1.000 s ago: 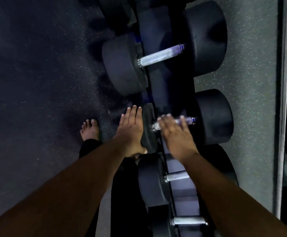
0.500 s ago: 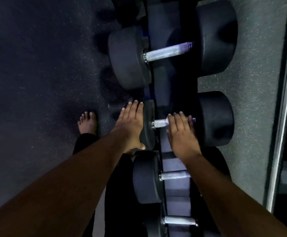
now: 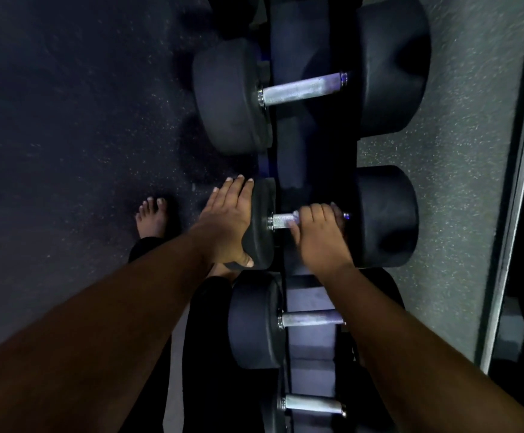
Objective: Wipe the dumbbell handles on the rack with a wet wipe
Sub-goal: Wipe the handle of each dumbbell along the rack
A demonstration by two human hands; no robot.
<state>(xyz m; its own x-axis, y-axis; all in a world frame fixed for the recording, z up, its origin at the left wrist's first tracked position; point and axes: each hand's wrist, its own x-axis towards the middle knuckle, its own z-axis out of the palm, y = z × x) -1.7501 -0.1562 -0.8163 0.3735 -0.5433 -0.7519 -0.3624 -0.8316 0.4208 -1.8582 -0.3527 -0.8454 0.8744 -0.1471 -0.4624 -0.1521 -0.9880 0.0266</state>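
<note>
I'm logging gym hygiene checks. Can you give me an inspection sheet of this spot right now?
Surface: dark speckled floor, dimly lit.
Job's things: four dumbbells on the rack; right hand curled round the second dumbbell's handle; wipe not visible.
Clutter: nothing seen.
Grippers: left hand flat against that dumbbell's near head, fingers straight.
Cables: nothing seen.
Surroundings: bare foot on the floor; pale rail at right.
</note>
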